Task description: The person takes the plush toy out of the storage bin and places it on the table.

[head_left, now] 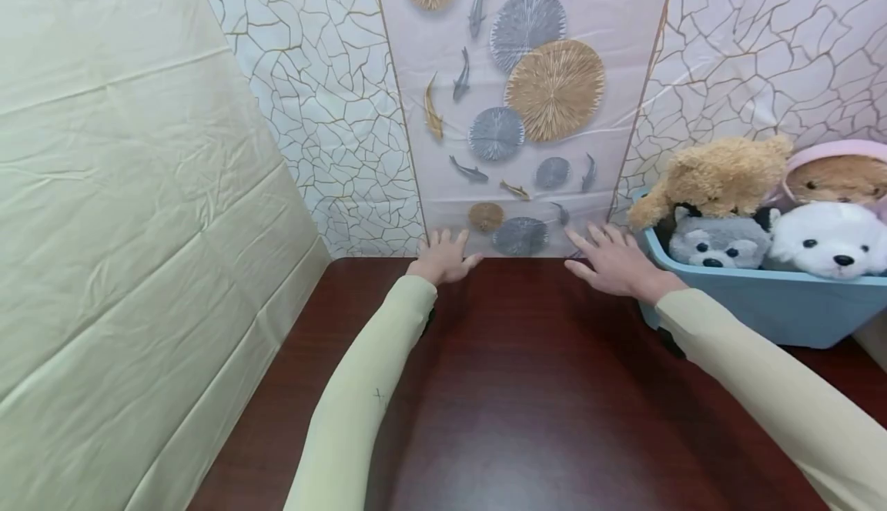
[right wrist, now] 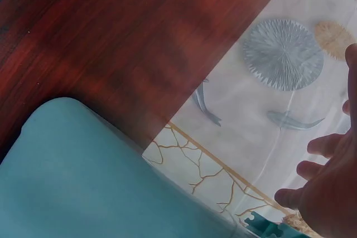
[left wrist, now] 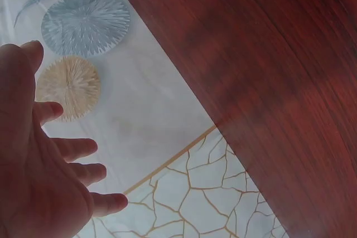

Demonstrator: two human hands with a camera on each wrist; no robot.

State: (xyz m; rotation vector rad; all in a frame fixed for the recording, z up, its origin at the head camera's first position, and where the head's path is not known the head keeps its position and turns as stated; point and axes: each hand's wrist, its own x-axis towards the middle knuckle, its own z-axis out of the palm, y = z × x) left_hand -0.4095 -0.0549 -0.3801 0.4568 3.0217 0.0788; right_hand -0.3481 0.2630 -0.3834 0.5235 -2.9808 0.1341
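Observation:
My left hand (head_left: 443, 255) reaches over the far edge of the dark red wooden table (head_left: 513, 388), fingers spread and holding nothing. In the left wrist view the left hand (left wrist: 44, 154) shows its palm side and extended fingers against the patterned cloth (left wrist: 145, 121). The right hand (head_left: 613, 259), also spread and holding nothing, hovers near the table's far right, just left of a blue bin (head_left: 769, 303). From the right wrist, the right hand (right wrist: 329, 176) appears at the right margin, with the blue bin (right wrist: 106, 176) filling the lower left.
Plush toys fill the bin: a tan one (head_left: 724, 172), a grey dog (head_left: 721, 240), a white dog (head_left: 831, 240) and a brown one with a pink band (head_left: 841, 176). Behind the table hangs a patterned cloth (head_left: 450, 180). A pale fabric wall (head_left: 138, 226) borders the left side.

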